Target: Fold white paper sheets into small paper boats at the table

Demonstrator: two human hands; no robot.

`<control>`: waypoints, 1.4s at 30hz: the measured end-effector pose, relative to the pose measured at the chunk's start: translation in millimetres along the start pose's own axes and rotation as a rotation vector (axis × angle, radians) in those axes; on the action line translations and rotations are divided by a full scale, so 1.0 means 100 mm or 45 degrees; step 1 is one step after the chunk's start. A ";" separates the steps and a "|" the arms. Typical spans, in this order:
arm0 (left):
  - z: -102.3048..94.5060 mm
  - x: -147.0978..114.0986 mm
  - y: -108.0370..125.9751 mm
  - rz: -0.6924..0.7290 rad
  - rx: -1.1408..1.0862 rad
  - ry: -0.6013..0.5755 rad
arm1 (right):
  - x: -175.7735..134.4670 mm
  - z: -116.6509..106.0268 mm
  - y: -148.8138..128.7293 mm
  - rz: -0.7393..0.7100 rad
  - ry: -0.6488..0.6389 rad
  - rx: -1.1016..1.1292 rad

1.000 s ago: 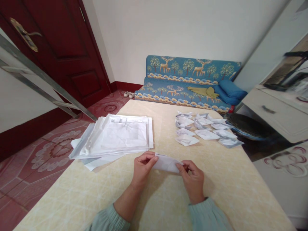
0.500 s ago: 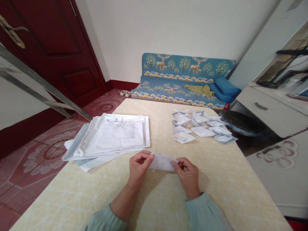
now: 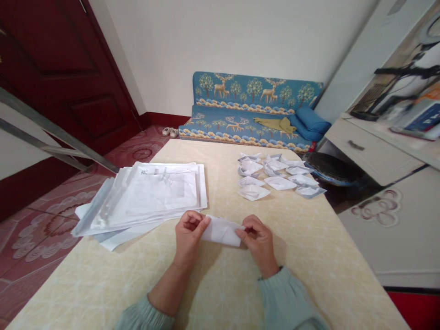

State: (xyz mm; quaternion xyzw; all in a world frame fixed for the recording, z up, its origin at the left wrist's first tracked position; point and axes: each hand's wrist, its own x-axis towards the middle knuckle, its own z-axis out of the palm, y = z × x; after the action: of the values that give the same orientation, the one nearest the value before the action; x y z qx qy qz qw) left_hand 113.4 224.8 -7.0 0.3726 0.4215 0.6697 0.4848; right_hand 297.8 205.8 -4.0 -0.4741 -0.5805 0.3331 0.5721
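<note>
Between my hands is a folded strip of white paper (image 3: 222,230), held up just over the near part of the table. My left hand (image 3: 190,234) pinches its left end between thumb and fingers. The right end is gripped by my right hand (image 3: 256,238), thumb in front and fingers curled behind. Beyond my right hand, several folded paper boats (image 3: 280,183) stand in rows on the table. Left of my hands lies a pile of white paper sheets and clear plastic sleeves (image 3: 161,190), its edges uneven.
The table (image 3: 220,288) has a pale yellow patterned cover. Behind it stands a blue sofa (image 3: 220,119) with a deer print. A metal frame (image 3: 58,130) crosses the left side before a dark red door (image 3: 44,68). White drawers (image 3: 364,146) stand on the right.
The camera view has turned slightly right, so the scene sits further left. Both hands keep hold of the folded paper, which tilts a little more, its right end lower.
</note>
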 end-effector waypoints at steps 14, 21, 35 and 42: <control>0.07 -0.06 0.08 -0.291 0.095 -0.353 | 0.00 -0.05 -0.07 0.357 -0.409 0.077; 0.09 -0.12 0.03 -0.441 0.103 -0.675 | -0.03 -0.04 -0.18 0.281 -0.634 -0.122; 0.10 -0.15 0.03 -0.269 0.199 -0.462 | -0.06 -0.04 -0.19 -0.057 -0.143 -0.217; 0.10 -0.13 0.07 -0.281 0.142 -0.450 | -0.08 -0.03 -0.17 0.049 -0.163 -0.157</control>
State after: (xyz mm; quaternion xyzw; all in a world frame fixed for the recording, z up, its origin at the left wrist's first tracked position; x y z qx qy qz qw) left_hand 123.2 213.0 2.0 0.4619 0.4047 0.5125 0.6002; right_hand 297.3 192.5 9.7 -0.4973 -0.6262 0.3371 0.4970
